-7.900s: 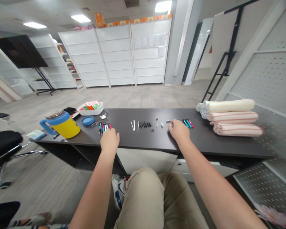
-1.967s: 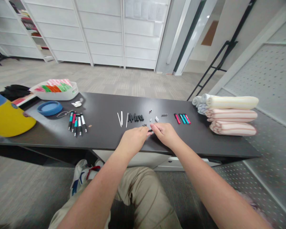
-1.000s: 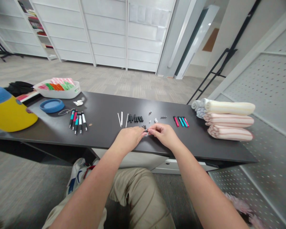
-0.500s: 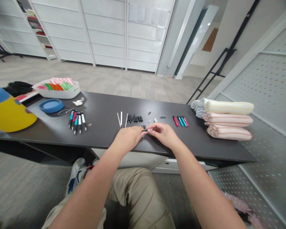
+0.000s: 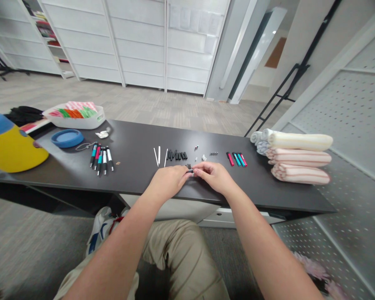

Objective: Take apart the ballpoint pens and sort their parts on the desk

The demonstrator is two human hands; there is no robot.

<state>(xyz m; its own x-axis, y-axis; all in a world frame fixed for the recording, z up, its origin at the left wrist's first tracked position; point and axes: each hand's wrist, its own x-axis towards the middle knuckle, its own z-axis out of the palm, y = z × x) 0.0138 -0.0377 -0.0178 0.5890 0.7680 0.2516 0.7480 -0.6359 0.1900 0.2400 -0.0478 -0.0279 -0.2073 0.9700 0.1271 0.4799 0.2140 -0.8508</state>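
Near the front edge of the dark table, my left hand pinches a small black pen barrel piece between thumb and fingers. My right hand is closed at the other end of that piece, where the fingertips cover most of it. Just beyond the hands lie several black pen pieces in a row, with white refills to their left. Small springs and clear bits sit beyond my right hand. Further right are red and teal pen barrels.
Several assembled pens lie at left, near a blue round lid and a white basket of colourful packets. A yellow and blue container stands far left. Rolled towels are stacked at right beside a perforated panel.
The hands have come slightly closer together on the black pen piece. The thin pale tip seen between them earlier is now mostly hidden by my right fingers.
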